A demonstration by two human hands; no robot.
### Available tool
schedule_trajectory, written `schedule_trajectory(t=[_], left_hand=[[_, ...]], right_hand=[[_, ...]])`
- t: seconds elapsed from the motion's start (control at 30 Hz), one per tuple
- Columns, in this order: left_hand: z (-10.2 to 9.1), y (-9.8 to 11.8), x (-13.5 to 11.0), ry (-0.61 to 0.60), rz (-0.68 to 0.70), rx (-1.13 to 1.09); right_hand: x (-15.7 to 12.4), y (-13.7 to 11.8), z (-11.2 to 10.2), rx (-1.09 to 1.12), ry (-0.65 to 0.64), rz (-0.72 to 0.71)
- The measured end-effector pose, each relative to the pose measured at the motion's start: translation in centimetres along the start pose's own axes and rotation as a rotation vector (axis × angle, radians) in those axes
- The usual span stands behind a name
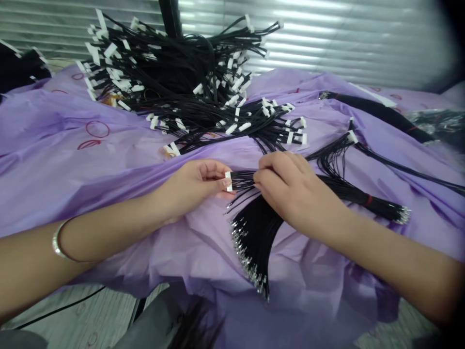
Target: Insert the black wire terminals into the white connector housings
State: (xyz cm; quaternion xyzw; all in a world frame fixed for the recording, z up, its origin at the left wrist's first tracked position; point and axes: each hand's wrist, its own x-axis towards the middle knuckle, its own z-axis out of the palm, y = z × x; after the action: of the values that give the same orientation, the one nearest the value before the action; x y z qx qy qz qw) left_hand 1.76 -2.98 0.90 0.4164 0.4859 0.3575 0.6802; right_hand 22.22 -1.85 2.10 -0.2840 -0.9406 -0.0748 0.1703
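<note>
Between the thumb and fingers of my left hand [198, 186] is a small white connector housing [228, 181]. Several thin black wires [242, 180] run out of its right side toward my right hand [290, 186]. The fingers of that hand are pinched together around these wires, and their tips are partly hidden. Below it fans out a bundle of loose black wires [256, 237] with bare metal terminals along its lower left edge. Another black wire bundle [348, 190], tied with a red band, extends right from behind my right hand.
A big heap of black wire harnesses [170, 72] with white connectors lies at the back. More wires [332, 150] lie right of my hands, with a long black bundle [378, 114] behind. Red rubber bands [97, 129] are scattered on the wrinkled purple cloth [123, 169]. Blinds [327, 39] stand behind.
</note>
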Motion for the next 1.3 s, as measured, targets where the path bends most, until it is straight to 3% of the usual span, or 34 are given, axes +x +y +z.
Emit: schedule_trajectory(t=[0.17, 0.27, 0.47, 0.9, 1.2, 1.3], left_hand=[[0.0, -0.2, 0.1, -0.021, 0.004, 0.03], [-0.1, -0.2, 0.0, -0.02, 0.019, 0.014], [-0.1, -0.1, 0.1, -0.031, 0.005, 0.026], [-0.1, -0.2, 0.1, -0.037, 0.015, 0.007], [-0.3, -0.4, 0.3, -0.056, 0.035, 0.074], [-0.1, -0.3, 0.0, -0.073, 0.074, 0.09]], right_hand=[[0.3, 0.0, -0.3, 0.332, 0.062, 0.126], [0.4, -0.4, 0.3, 0.396, 0.048, 0.146], [0.5, -0.8, 1.4, 0.411, 0.066, 0.188], [0.6, -1.0, 1.5, 0.399, 0.069, 0.21], [1.2, -1.5, 2.4, 0.334, 0.055, 0.153], [1.3, -1.1, 2.0, 0.293, 0.114, 0.074]])
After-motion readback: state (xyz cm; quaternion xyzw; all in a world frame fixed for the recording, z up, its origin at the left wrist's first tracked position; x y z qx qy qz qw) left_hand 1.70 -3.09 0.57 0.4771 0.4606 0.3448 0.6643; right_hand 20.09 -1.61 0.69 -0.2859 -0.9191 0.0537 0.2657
